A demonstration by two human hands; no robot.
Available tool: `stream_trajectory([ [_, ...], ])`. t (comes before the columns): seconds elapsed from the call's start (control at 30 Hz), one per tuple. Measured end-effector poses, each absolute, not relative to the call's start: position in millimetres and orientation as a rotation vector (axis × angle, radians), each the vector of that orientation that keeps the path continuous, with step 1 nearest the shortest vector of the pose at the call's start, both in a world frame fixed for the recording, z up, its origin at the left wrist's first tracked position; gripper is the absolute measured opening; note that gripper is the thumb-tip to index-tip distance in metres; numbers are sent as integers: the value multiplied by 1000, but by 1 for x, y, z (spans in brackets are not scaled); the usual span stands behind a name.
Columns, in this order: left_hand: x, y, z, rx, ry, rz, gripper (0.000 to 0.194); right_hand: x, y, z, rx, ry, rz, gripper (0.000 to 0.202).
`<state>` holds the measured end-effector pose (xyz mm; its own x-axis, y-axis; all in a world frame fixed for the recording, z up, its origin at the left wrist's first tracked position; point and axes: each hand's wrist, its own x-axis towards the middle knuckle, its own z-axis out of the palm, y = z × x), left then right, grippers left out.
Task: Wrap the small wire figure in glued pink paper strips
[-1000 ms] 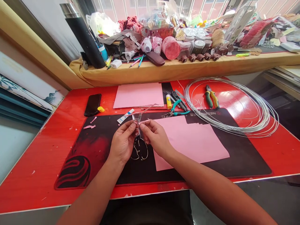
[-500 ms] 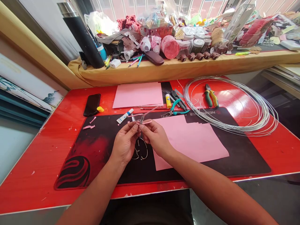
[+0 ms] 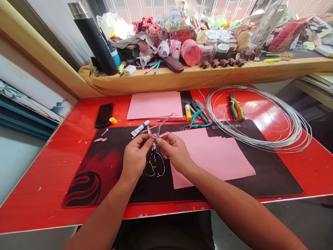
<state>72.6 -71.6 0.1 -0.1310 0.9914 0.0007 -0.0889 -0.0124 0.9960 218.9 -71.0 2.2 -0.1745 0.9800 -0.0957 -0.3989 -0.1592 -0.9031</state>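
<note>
Between my fingertips is a small wire frame point(image 3: 158, 130) with a coiled metal middle and limbs wrapped in pink paper. My left hand point(image 3: 135, 152) pinches it from the left, thumb against forefinger. From the other side my right hand point(image 3: 174, 149) pinches a pink-wrapped limb point(image 3: 164, 134) pointing right. Both thumbs nearly meet at the frame's lower end, and the fingers hide part of it. Below the hands, a pair of scissors point(image 3: 155, 166) lies on the black desk mat point(image 3: 145, 192), handles toward me. A pink paper sheet point(image 3: 213, 156) lies beside my right hand.
A wire coil point(image 3: 291, 121) and yellow-green pliers point(image 3: 236, 107) lie on the right. Teal-handled pliers point(image 3: 196, 119), a glue stick point(image 3: 187, 112), a utility knife point(image 3: 199, 110) and a glue tube point(image 3: 139, 128) sit behind my hands. A phone point(image 3: 103, 115) lies left; the windowsill point(image 3: 182, 78) is crowded.
The view has shifted slightly. My fingers have moved a little around the wire frame, and more of the scissors shows below them. Both hands keep their pinch.
</note>
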Motion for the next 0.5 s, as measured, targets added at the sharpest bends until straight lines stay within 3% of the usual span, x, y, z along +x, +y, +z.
stream_trajectory([
  [0.5, 71, -72, 1, 1191, 1361, 1411, 20, 219, -71, 3, -916, -926, 1607, 40],
])
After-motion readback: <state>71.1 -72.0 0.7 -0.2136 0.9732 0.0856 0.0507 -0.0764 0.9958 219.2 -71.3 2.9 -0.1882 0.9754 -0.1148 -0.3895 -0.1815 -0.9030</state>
